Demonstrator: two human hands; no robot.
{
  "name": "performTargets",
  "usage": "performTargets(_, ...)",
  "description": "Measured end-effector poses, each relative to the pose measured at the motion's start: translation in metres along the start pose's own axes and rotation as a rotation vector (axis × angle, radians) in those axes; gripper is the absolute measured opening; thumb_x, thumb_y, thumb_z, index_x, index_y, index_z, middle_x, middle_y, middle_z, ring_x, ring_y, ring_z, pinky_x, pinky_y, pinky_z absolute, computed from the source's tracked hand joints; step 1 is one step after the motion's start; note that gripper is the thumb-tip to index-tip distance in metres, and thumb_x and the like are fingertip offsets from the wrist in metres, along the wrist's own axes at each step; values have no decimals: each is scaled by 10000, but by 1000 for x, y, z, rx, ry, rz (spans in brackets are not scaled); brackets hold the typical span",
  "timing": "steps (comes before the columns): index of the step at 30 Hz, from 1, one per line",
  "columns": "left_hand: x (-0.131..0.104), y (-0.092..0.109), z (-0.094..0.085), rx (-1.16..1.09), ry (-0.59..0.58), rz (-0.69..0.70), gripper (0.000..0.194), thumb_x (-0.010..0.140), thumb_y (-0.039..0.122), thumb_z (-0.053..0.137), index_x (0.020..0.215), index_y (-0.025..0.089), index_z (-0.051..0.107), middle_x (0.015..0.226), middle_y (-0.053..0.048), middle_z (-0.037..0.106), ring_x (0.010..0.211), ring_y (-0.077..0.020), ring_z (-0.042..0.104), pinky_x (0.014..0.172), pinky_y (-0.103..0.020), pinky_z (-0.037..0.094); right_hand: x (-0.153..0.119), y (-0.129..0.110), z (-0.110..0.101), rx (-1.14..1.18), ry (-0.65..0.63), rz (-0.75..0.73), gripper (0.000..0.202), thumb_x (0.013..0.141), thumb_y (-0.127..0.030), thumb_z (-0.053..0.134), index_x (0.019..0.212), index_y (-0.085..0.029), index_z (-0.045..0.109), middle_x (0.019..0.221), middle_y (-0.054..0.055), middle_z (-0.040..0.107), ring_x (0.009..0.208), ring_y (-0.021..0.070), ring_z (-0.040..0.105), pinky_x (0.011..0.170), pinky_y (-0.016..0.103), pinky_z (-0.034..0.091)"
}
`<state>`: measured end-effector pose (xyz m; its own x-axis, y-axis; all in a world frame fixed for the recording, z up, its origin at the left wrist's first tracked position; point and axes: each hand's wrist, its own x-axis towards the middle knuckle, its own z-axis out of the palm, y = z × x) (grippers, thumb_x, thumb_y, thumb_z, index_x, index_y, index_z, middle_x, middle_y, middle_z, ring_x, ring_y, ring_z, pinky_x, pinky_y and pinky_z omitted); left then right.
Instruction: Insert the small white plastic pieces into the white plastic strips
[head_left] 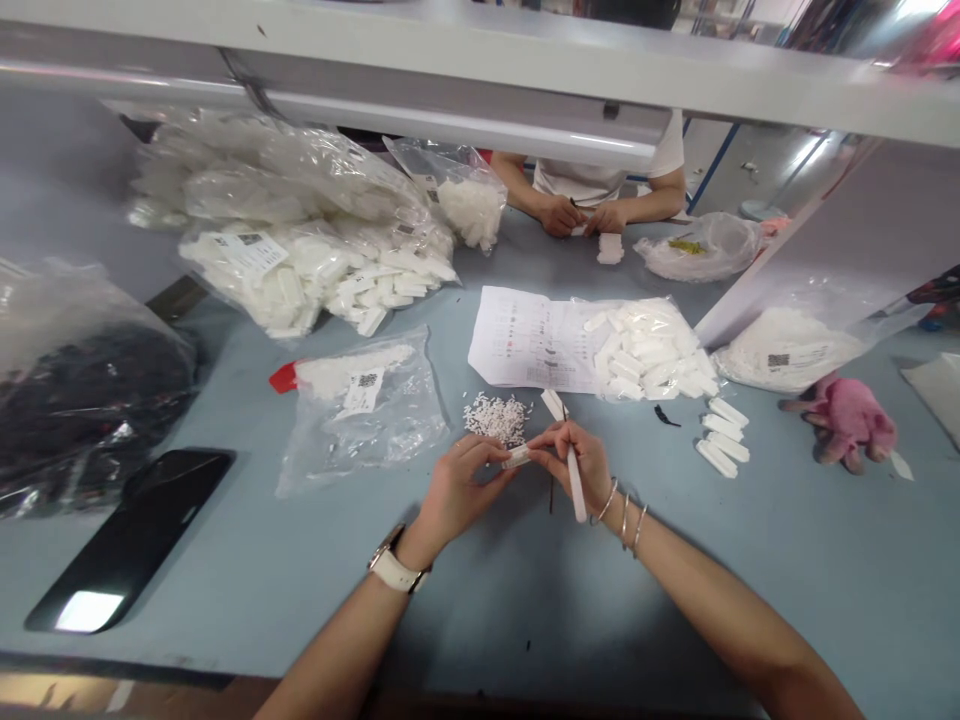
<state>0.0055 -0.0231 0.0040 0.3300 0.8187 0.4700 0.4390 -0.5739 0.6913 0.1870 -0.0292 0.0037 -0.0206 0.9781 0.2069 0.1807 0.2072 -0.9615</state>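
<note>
My left hand (466,490) pinches one end of a small white piece (516,457) above the blue-grey table. At the piece's other end are the fingertips of my right hand (579,465), which also holds a thin tool with a pale handle (576,485), its dark tip pointing away from me. Just beyond my left fingers lies a pile of tiny white parts (496,418). Another white piece (554,404) rests beyond my right hand. Several long white pieces (724,437) lie to the right, near a small black scrap (666,416).
Printed paper (525,340) lies under a bag of white pieces (652,350). More filled bags (300,270) stand back left; a flat bag (367,410) and black phone (131,540) lie left. A pink plush toy (855,420) sits right. Another person's hands (585,217) work beyond a shelf (480,50).
</note>
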Motion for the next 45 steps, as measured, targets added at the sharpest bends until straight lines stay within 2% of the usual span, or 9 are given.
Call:
performTargets(5,0,0,1,-15,4,-37,96,795,251,653,762,172,608,767,-44,649,718,-158,607,623,-272,496,-2,-3,0,-36,68,-55,416,755,-379,661,564,-245,317,721,46,708,713,202,615,688,354,490)
performTargets(8,-1,-1,1,-3,-6,-41,98,800,260,647,765,177,609,768,-42,647,716,-160,602,621,-278,491,-2,-4,0,-44,65,-48,416,759,-391,659,560,-244,324,719,40,705,683,194,621,676,352,498)
performTargets(15,-1,3,2,20,-6,-9,48,800,220,636,782,181,614,774,-45,652,713,-161,615,620,-279,507,-4,-3,4,-127,-14,-135,391,795,-350,631,528,-248,364,713,40,701,695,196,593,628,343,501)
performTargets(24,-4,-1,3,112,-34,78,34,831,198,588,803,189,603,804,-41,646,732,-156,616,631,-279,520,0,-2,-5,-262,-137,-130,361,779,-359,627,510,-242,416,611,22,617,660,189,588,612,322,489)
performTargets(28,-4,-1,3,58,-86,75,60,833,220,587,790,183,605,825,-45,642,740,-155,620,634,-281,523,3,0,-10,-177,-201,-47,380,735,-369,671,528,-232,384,651,24,662,656,187,617,620,322,497)
performTargets(33,-1,2,0,4,-124,55,96,840,253,587,778,183,611,821,-51,647,749,-158,627,642,-286,535,7,2,-13,77,-278,206,465,588,-444,766,578,-219,358,817,56,716,779,217,674,676,339,541)
performTargets(36,0,4,-1,-13,-111,56,101,838,262,597,776,186,616,818,-49,652,736,-157,631,639,-285,538,7,2,-12,186,-361,316,505,577,-476,771,596,-220,336,810,57,718,761,211,677,651,333,546)
performTargets(45,-1,3,-1,-72,-53,1,89,793,251,658,756,181,619,803,-47,658,717,-155,634,632,-275,533,5,-3,-7,270,-317,350,508,604,-506,751,604,-229,325,788,42,720,690,187,668,611,305,530)
